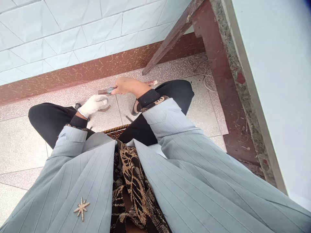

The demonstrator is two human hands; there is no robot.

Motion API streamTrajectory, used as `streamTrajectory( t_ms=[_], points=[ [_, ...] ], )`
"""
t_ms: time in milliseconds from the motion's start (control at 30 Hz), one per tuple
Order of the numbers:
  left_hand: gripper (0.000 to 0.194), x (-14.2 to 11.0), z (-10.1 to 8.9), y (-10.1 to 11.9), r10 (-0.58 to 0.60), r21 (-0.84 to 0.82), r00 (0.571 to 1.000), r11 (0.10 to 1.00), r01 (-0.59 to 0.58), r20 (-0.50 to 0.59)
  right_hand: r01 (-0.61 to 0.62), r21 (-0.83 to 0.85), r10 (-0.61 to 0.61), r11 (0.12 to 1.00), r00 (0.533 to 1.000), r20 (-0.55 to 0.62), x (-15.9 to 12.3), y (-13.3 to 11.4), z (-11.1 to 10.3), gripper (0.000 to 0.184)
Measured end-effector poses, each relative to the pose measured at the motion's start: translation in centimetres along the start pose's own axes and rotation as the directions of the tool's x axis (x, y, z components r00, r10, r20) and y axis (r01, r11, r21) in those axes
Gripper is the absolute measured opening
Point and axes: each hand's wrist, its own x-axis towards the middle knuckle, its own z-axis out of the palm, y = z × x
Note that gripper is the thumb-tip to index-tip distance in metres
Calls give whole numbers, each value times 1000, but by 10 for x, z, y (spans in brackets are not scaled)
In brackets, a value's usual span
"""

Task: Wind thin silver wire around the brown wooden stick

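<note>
My right hand [125, 86] is bare and wrapped round a rod-like tool [103, 92]. The tool has a brown end and a grey coiled binding beside my fingers; its exact kind does not show. My left hand [93, 105] wears a white knitted glove and is closed just below the tool's brown end. A small curved brownish piece [105, 109] shows at the gloved fingertips, and what it is cannot be made out. Both hands are low between my spread knees, above the floor.
A woven seat edge [116, 132] shows beneath me. One thin dark bar [129, 118] lies on the tiled floor [104, 119]. To the right stands a table with a slanting wooden leg [167, 38]. A white tiled wall [65, 38] rises ahead. Pale cable [206, 84] lies near the table.
</note>
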Motion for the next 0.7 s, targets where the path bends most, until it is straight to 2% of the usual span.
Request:
streamTrajectory(
  t_ms=[67,133,200,267,333,400,433,500,533,600,700],
  points=[
    [24,-1,0,-2,-12,-15,1000,1000,12,9,19,-84,-8,996,991,133,1,-4,4,31],
    [24,-3,-2,-4,-32,-19,999,999,32,-6,83,-96,-50,992,951,305,-1,-6,4,31],
    [25,-3,-3,-7,-42,-33,998,999,41,-37,181,-3,-160,983,879,450,-6,-4,0,32],
    [28,-1,-5,-10,-12,-80,995,997,4,-100,267,173,-318,948,824,469,-13,2,-8,33],
    [34,1,-5,-11,39,-150,979,986,-69,-198,325,365,-449,873,827,338,-20,10,-17,34],
    [35,3,-3,-10,42,-200,966,975,-96,-257,379,541,-517,751,847,125,-25,19,-23,35],
    [33,4,-2,-8,28,-206,966,975,-82,-257,400,612,-515,682,857,14,-27,21,-24,35],
    [29,4,1,-4,-7,-186,977,982,-34,-215,397,707,-427,585,892,-148,-27,24,-24,35],
    [27,3,3,-2,-19,-164,981,986,-14,-193,373,735,-353,567,916,-192,-26,23,-23,37],
    [25,3,7,0,-23,-129,984,992,-1,-178,306,749,-213,587,952,-222,-22,20,-20,42],
    [21,4,11,-2,-18,-85,990,996,7,-139,214,680,-58,701,968,-245,-14,15,-15,44]
  ],
)
